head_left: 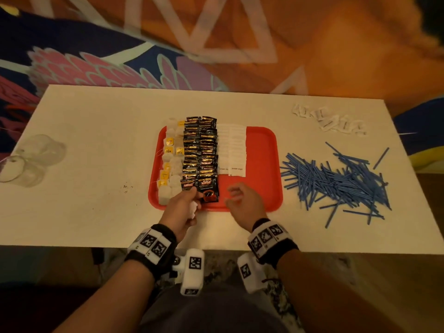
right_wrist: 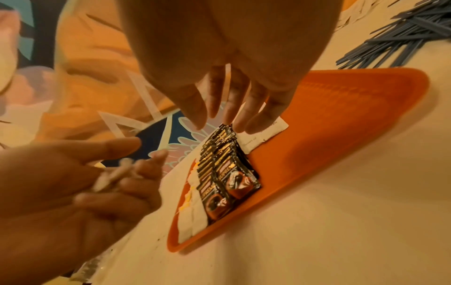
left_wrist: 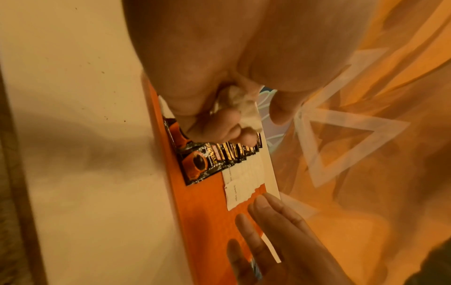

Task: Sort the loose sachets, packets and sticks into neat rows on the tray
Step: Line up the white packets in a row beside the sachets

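White bench (head_left: pixel 96 212) is carrying a red tray (head_left: pixel 262 188) with rows of tea bags (head_left: pixel 168 162), black coffee sachets (head_left: pixel 200 150) and white sugar packets (head_left: pixel 231 150). Left hand (head_left: pixel 181 209) is clutching small white packets (head_left: pixel 193 209); right hand (head_left: pixel 245 204) is hovering released over the tray. Blue sticks (head_left: pixel 336 181) are lying loose alongside.

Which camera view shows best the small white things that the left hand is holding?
The left wrist view: the white packets sit close up, crumpled between the left hand's curled fingers. The right wrist view shows them blurred from the side. The head view shows only a small white bit below the fingers.
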